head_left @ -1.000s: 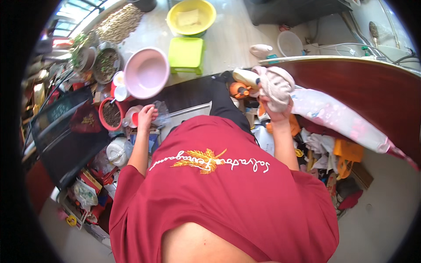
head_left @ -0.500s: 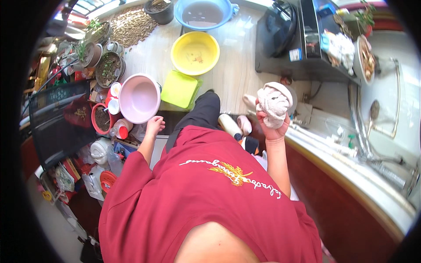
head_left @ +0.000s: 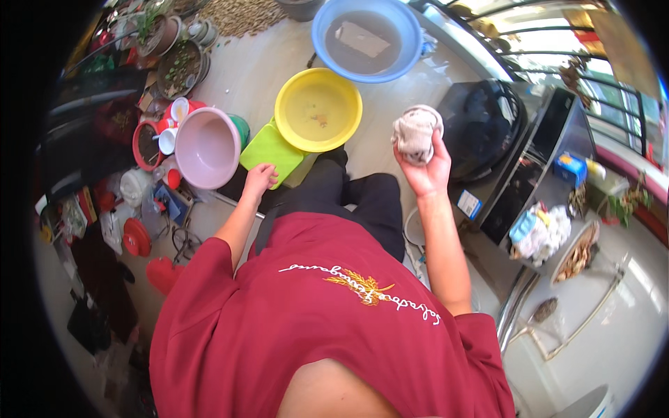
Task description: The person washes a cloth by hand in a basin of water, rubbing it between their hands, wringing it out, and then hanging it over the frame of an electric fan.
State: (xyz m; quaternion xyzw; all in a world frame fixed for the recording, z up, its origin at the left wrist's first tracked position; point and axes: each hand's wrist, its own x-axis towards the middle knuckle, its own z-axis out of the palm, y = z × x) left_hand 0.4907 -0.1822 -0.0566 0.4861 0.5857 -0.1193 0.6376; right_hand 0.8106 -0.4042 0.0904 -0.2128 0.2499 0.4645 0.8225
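My right hand is raised, its fingers wrapped round a bunched, pale pinkish cloth with darker marks. My left hand hangs with loosely curled fingers, and nothing shows in it. From above, it overlaps the near edge of a lime-green plastic stool or board; whether they touch cannot be made out. Beyond that stands a yellow basin with shallow water and small scraps in it. A pink basin is left of my left hand. Farther off, a blue basin holds murky water and a pale rectangular patch.
Potted plants and spread peanuts lie at the far left. On the right is a black cabinet with a rounded black appliance. A bowl of dried pieces stands by it. Clutter, including a red lid, fills the left side.
I have stepped forward and turned, so the basins appear nearer and the sink counter has left the right side. The cloth stays in my right hand. My left hand now overlaps the green piece.
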